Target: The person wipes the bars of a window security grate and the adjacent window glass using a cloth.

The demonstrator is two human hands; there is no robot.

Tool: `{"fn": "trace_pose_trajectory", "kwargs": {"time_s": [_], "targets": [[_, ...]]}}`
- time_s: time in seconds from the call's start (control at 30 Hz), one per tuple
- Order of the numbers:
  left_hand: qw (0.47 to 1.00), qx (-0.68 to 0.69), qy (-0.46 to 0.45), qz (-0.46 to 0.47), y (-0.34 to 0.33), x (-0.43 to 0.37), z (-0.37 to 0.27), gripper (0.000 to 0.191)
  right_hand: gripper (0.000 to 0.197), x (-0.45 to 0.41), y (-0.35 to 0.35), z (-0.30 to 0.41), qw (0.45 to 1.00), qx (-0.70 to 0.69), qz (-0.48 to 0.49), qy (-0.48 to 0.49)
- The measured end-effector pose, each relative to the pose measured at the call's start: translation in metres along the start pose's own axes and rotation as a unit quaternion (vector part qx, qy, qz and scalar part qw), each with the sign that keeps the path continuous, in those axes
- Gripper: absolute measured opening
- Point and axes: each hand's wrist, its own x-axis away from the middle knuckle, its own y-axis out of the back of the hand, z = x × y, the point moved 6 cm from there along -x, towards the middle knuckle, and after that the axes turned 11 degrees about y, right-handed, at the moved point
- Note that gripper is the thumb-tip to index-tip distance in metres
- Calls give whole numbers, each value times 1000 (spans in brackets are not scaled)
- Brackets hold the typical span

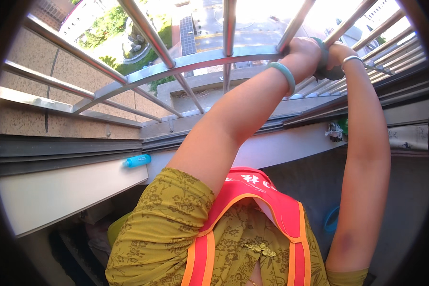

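Observation:
Both my arms reach up and to the right, to the metal bars of a window guard point(252, 53). My left hand point(304, 52), with a pale green bangle at its wrist, closes on a dark green cloth point(322, 59) at a bar. Just right of it, my right hand point(338, 55), with a silver bangle, grips the same cloth beside the neighbouring bar. The lower part of the cloth hangs dark below the hands. Fingertips of both hands are largely hidden behind the wrists and bars.
A blue bottle point(137, 161) lies on the white sill point(71, 186) at the left. Dark window tracks point(68, 146) run along the sill. A crumpled plastic bag point(334, 131) rests at the right. Beyond the bars are a ledge point(196, 98), a wall and the ground far below.

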Motion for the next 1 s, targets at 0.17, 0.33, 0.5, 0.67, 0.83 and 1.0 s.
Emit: {"fn": "trace_pose_trajectory", "kwargs": {"time_s": [0.17, 0.33, 0.5, 0.67, 0.83, 1.0], "targets": [[978, 116, 0, 173, 6, -15, 11, 49, 46, 20, 12, 5, 997, -64, 21, -38], [996, 63, 6, 65, 17, -2, -3, 47, 32, -6, -12, -19, 998, -36, -45, -25], [993, 23, -42, -110, 1, 3, -10, 42, 31, 19, -13, -2, 965, -3, -260, -15], [946, -41, -87, -310, 0, 28, 9, 29, 34, 33, -18, 29, 899, -99, -425, -46], [973, -32, -66, -220, 5, 22, -7, 29, 33, 50, -19, 24, 899, -54, -425, -91], [998, -66, 8, -7, 12, 13, -7, 50, 35, 40, -9, 32, 955, -56, -276, -88]]}}
